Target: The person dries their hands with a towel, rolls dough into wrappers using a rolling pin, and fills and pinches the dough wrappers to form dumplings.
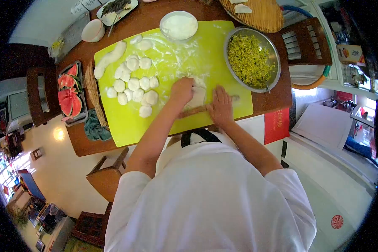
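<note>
So the right hand is laid palm-down with fingers stretched out, open, pressing on a wooden rolling pin rather than wrapped around it. The pin sits at a slant on a lime-green mat, along the near edge of a flattened dough sheet. That sheet is lying on the mat between the two hands. The left hand is curled at the sheet's left edge; the fingertips are hidden, so I can't tell if it's actually pinching the dough.

Left of that there's a cluster of floury dough pieces, some touching, with a thick dough rope near the mat's left edge. A bowl of white flour is at the far edge, and a metal bowl of chopped yellow-green filling is on the right. Watermelon slices sit in a tray on the left of the brown table.

Writing-wise: the red panel by the table's near right edge has pale lettering, turned sideways and too blurry to read. A package on the right-hand shelf has printing too small to make out, same with the round red emblem lower right.
</note>
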Demonstrator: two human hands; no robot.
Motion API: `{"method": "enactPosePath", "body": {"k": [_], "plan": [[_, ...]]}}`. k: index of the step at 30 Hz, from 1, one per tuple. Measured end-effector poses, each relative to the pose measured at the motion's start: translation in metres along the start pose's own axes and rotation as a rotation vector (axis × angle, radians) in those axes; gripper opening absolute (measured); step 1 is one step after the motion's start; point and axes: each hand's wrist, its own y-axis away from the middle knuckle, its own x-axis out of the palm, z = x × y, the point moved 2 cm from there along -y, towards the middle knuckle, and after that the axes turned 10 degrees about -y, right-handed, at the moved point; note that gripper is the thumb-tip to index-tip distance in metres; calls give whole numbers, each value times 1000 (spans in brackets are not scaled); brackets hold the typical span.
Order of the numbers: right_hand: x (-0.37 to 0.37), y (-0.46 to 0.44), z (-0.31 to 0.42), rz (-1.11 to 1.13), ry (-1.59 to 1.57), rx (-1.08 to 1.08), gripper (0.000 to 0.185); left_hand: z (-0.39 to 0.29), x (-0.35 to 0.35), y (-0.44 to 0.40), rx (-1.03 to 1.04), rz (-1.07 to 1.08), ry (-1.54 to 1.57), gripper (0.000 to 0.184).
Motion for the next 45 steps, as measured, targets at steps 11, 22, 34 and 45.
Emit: {"method": "enactPosePath", "body": {"k": [11, 22, 34, 45], "plan": [[7, -76, 3, -179, 11, -24, 69, -3, -10, 3, -38, 34, -120, 33], [1, -42, 2, -81, -117, -79, 70, -12, -5, 37, -202, 94, -16, 32], [-15, 35, -8, 191, -111, -115, 70, 10, -20, -20, -131, -125, 392, 36], [-12, -2, -8, 18, -138, -152, 60, 64, -46, 35, -242, -423, -404, 27]]}}
